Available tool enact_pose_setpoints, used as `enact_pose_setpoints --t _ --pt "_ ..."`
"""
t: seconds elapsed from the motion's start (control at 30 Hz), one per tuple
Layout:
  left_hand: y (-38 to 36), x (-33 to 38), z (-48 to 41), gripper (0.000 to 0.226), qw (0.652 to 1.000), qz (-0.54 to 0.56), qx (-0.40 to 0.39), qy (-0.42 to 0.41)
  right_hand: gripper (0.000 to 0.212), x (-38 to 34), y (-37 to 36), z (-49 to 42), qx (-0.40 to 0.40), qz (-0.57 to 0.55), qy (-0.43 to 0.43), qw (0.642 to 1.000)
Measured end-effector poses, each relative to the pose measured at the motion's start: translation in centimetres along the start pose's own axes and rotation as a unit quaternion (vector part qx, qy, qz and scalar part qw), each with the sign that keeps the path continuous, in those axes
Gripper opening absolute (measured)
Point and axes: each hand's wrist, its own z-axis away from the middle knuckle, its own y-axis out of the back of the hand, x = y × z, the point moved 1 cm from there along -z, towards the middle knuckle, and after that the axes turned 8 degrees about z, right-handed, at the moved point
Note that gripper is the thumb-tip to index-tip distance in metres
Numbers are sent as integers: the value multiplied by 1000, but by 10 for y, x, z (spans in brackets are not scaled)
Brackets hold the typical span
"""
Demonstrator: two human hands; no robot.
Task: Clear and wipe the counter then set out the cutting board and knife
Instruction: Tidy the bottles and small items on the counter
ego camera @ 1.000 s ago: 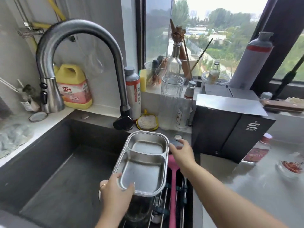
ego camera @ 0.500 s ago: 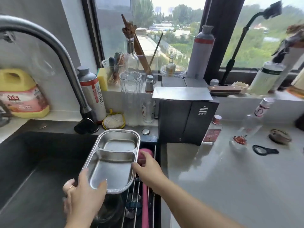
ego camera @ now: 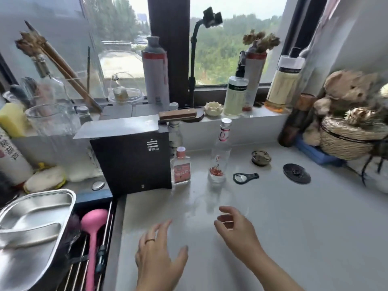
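The pale grey counter point(ego camera: 273, 217) fills the right half of the view. Both my hands hover over its near part and hold nothing. My left hand point(ego camera: 159, 255) has its fingers spread and wears a ring. My right hand point(ego camera: 237, 229) has loosely curled fingers. A cleaver point(ego camera: 126, 126) with a wooden handle point(ego camera: 178, 114) lies flat on top of a black box point(ego camera: 132, 162). On the counter stand a tall clear bottle point(ego camera: 220, 156) and a small flat bottle point(ego camera: 181, 166), with a black bottle opener point(ego camera: 244, 177), a small round tin point(ego camera: 261, 158) and a black disc point(ego camera: 296, 173) lying near them. No cutting board is in view.
A steel two-compartment tray point(ego camera: 31, 227) sits on the sink rack at left beside a pink ladle point(ego camera: 93, 238). The window sill holds bottles, a tall grey flask point(ego camera: 155, 74) and a phone stand point(ego camera: 194, 59). A woven basket point(ego camera: 348, 135) and teddy bear point(ego camera: 346, 89) crowd the right corner.
The view has swung right from the sink to the counter. Both hands let go of the steel tray, which now rests on the rack, and moved over the counter.
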Motion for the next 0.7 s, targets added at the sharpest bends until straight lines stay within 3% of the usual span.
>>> enact_pose_setpoints --t 0.13,0.27,0.4,0.5,0.7 --pt "-49 32 -20 70 1000 15 21 -9 37 30 41 -29 6 -4 5 1000" --pt "-82 46 -47 67 994 36 103 23 47 31 60 -82 7 14 63 998" --pt "-89 47 -71 74 987 56 150 19 62 5 53 -142 4 -8 63 998" --pt "-99 41 -82 78 984 57 154 66 70 -3 36 -170 14 -12 61 998" --pt "-114 28 -88 95 985 -29 154 64 54 2 12 -209 39 -6 102 994"
